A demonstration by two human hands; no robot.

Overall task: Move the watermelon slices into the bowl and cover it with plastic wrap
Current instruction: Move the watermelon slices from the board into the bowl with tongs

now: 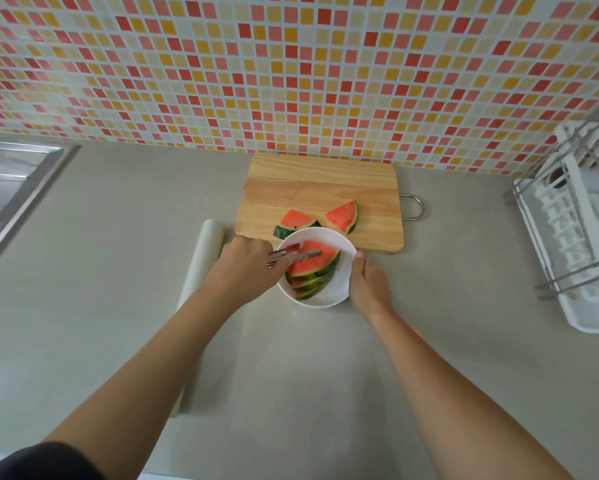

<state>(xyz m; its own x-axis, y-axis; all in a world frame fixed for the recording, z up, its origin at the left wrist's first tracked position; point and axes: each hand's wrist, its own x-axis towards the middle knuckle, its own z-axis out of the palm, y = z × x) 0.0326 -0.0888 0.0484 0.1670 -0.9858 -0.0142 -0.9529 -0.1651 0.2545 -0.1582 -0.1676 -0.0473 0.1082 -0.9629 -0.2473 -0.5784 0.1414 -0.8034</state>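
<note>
1. The wall point(291, 64) across the top has a pattern of little squares in red, pink, orange, yellow and cream, with white lines between them.
2. The counter point(118, 237) is plain pale grey.
3. The cutting board point(319, 188) in the middle is light brown wood with darker stripes. Its handle point(414, 206) is silver.
4. The watermelon slices point(313, 266) are red with dark seeds. The rind is green with dark green stripes.
5. The bowl point(339, 289) is white.
6. The tongs point(298, 254) are silver.
7. The roll of plastic wrap point(204, 258) at middle left is milky white.
8. The dish rack point(575, 237) on the right is white with silver bars.
9. The sink point(11, 188) at upper left is shiny silver.
</note>
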